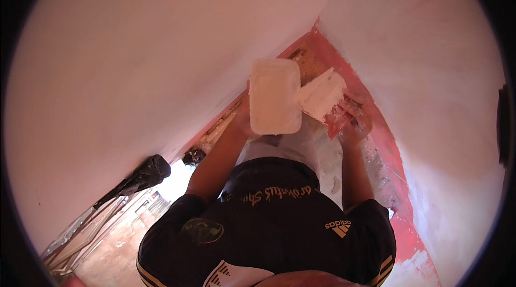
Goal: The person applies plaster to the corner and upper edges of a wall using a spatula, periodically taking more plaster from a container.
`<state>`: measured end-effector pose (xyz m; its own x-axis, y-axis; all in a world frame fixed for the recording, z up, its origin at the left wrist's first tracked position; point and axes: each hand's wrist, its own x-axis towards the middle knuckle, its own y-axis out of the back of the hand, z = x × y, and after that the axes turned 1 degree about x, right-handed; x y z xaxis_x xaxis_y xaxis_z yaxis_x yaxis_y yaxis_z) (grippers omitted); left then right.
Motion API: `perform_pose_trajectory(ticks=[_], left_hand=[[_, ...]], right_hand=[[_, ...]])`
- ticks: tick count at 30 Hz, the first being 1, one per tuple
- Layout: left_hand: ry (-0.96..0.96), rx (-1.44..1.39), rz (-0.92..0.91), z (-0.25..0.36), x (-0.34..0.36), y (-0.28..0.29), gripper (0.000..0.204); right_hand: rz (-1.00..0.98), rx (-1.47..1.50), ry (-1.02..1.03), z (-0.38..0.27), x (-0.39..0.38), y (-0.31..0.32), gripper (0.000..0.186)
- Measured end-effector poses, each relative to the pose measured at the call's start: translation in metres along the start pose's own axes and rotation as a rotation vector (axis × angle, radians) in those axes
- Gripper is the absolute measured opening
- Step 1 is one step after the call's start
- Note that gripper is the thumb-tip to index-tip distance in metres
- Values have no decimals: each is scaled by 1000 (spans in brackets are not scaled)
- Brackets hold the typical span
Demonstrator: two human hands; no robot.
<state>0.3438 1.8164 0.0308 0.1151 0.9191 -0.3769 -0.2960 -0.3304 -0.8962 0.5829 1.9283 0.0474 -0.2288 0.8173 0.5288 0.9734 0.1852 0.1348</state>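
Observation:
My left hand [244, 117] supports a pale rectangular tub [276, 96] with rounded corners, in front of my waist. Most of its fingers are hidden behind the tub, whose face is smeared with cream putty. Just right of it, my right hand [357, 121] grips a red, flat-bladed putty spreader [337, 119]. Thick pale putty [322, 92] covers much of the spreader's blade, and the blade's left corner lies close to the tub's right edge. White smears mark the fingers of my right hand.
Pale walls on the left [140, 55] and right [424, 66] meet in a corner ahead, with a red band [328, 45] along their bottoms. A black-wrapped object [150, 173] juts out at the lower left, above wooden frame pieces [88, 241].

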Motion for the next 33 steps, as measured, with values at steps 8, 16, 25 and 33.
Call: perform_pose_trajectory(ticks=[8, 16, 25, 33], left_hand=[[-36, -101, -84, -3, 159, 39, 68], [-141, 28, 259, -42, 219, 196, 65], [-66, -25, 387, -65, 234, 303, 71], [-47, -96, 470, -53, 183, 343, 75]], right_hand=[[-33, -210, 115, 125, 31, 5, 24], [100, -499, 41, 399, 18, -32, 20], [-130, -1138, 44, 673, 16, -84, 19], [61, -1057, 61, 652, 30, -115, 16]])
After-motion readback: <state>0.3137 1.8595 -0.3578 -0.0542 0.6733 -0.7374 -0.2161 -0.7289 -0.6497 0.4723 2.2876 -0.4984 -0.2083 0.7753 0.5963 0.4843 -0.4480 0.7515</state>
